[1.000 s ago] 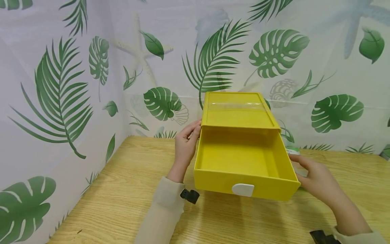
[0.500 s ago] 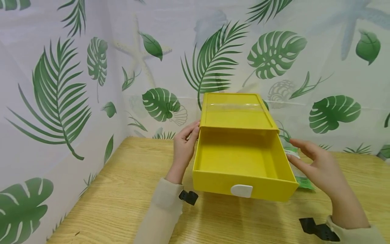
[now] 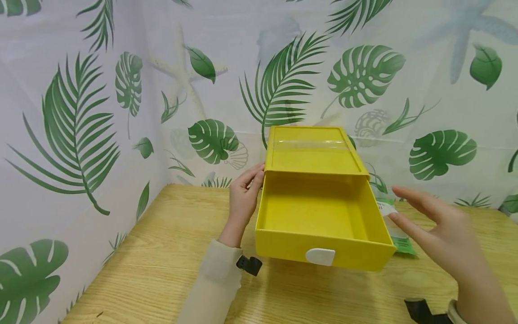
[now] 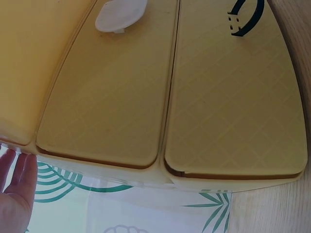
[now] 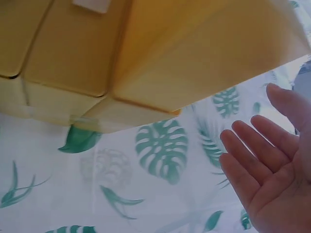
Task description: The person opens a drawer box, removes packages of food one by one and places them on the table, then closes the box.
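Observation:
A yellow drawer cabinet [image 3: 315, 150] stands on the wooden table with its top drawer [image 3: 311, 207] pulled far out and bare inside. A white tab handle [image 3: 320, 256] sits on the drawer's front. My left hand [image 3: 244, 193] touches the cabinet's left side near its front edge, fingers and thumb extended. In the left wrist view, two more drawer fronts [image 4: 235, 107] are closed below the top one. To the right of the pulled-out drawer, my right hand [image 3: 441, 229] is apart from it, fingers spread and holding nothing. Its palm and fingers show in the right wrist view.
A green and white packet [image 3: 402, 245] lies on the table [image 3: 182, 234] to the right, partly hidden behind the drawer. A leaf-patterned cloth [image 3: 162, 135] hangs behind and at the left. In the left wrist view, a black strap [image 4: 250, 19] overlaps the lowest drawer front.
My right hand has come away from the drawer's right side and moved out to the right, uncovering more of the packet. The left hand stays at the cabinet's side.

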Available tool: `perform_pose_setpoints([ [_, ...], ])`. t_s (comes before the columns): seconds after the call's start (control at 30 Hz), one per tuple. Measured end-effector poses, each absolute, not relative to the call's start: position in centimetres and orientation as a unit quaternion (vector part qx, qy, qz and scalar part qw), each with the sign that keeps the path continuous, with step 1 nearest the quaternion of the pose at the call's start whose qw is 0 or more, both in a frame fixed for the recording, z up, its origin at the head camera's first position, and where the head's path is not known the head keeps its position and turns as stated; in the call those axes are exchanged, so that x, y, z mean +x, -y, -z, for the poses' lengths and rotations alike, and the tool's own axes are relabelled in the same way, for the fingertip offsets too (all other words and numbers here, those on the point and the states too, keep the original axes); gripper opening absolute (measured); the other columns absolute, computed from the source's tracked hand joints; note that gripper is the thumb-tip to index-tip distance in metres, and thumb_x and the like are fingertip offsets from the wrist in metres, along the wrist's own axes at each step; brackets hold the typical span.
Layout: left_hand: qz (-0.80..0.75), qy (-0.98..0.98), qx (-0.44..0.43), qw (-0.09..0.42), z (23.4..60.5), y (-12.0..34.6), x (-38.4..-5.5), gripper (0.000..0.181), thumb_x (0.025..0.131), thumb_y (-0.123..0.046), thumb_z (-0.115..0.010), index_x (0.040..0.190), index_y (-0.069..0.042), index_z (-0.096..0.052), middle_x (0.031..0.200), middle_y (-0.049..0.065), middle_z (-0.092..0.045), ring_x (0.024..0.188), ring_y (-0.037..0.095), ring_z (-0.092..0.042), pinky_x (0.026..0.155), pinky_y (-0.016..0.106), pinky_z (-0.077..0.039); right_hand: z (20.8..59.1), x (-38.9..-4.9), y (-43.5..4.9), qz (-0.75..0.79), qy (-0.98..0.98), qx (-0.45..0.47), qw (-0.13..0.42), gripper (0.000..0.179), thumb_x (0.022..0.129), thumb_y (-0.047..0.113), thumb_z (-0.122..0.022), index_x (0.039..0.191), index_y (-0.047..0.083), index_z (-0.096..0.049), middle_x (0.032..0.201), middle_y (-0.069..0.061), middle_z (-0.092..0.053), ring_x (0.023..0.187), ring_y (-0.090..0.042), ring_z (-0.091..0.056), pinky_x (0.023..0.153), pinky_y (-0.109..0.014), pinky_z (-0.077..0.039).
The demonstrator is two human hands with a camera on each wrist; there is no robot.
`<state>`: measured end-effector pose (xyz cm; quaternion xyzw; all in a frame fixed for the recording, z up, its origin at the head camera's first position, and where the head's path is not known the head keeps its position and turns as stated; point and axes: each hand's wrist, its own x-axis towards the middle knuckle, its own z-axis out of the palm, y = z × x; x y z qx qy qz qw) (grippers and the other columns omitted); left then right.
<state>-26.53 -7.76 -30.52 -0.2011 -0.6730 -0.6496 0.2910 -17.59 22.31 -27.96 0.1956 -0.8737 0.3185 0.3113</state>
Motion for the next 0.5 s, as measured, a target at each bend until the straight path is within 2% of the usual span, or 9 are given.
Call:
perform_pose_setpoints([
  [0.13,0.655,0.67,-0.2,0.286,30.5,7.7,-26.5,0.023,0.088,-0.001,-0.051,0.106,0.012,-0.059,0.112,0.023,-0.056,0.105,0.028,-0.053,0.08,0.031,-0.048,27.1,-16.1,-21.6,-0.305,0.851,0.235,0.358,0.05,0.068,-0.002,-0.073,0.115,0.007,-0.06,0.111,-0.004,-0.059,0.103,0.01,-0.043,0.083,-0.002,-0.032],
  [0.2,0.656,0.669,-0.2,0.287,30.5,7.8,-26.5,0.023,0.088,0.0,-0.051,0.106,0.012,-0.059,0.111,0.023,-0.056,0.105,0.028,-0.053,0.08,0.031,-0.048,26.7,-15.3,-21.2,-0.291,0.843,0.254,0.374,0.048,0.068,0.001,-0.074,0.113,0.006,-0.06,0.112,0.005,-0.059,0.103,0.009,-0.044,0.083,-0.002,-0.032],
  [0.3,0.651,0.671,-0.201,0.293,30.5,7.8,-26.6,0.023,0.088,0.0,-0.051,0.106,0.013,-0.058,0.111,0.023,-0.056,0.104,0.028,-0.053,0.079,0.03,-0.048,26.3,-14.3,-20.9,-0.273,0.838,0.275,0.384,0.049,0.067,0.007,-0.076,0.113,0.005,-0.06,0.111,0.007,-0.058,0.103,0.008,-0.045,0.082,-0.003,-0.032],
  [0.4,0.65,0.669,-0.206,0.295,31.0,7.9,-27.2,0.024,0.088,-0.003,-0.052,0.107,0.011,-0.059,0.111,0.021,-0.057,0.105,0.026,-0.053,0.079,0.031,-0.048,27.2,-14.3,-22.1,-0.26,0.847,0.286,0.366,0.058,0.062,0.009,-0.079,0.116,0.006,-0.059,0.113,0.0,-0.059,0.104,-0.002,-0.049,0.085,-0.006,-0.034],
  [0.5,0.651,0.668,-0.208,0.295,31.7,7.9,-28.0,0.025,0.089,-0.006,-0.052,0.108,0.009,-0.059,0.113,0.018,-0.057,0.105,0.022,-0.053,0.08,0.03,-0.048,32.8,-17.6,-26.9,-0.273,0.841,0.309,0.349,0.071,0.053,0.009,-0.083,0.119,0.006,-0.057,0.116,-0.009,-0.057,0.106,-0.017,-0.052,0.09,-0.013,-0.035],
])
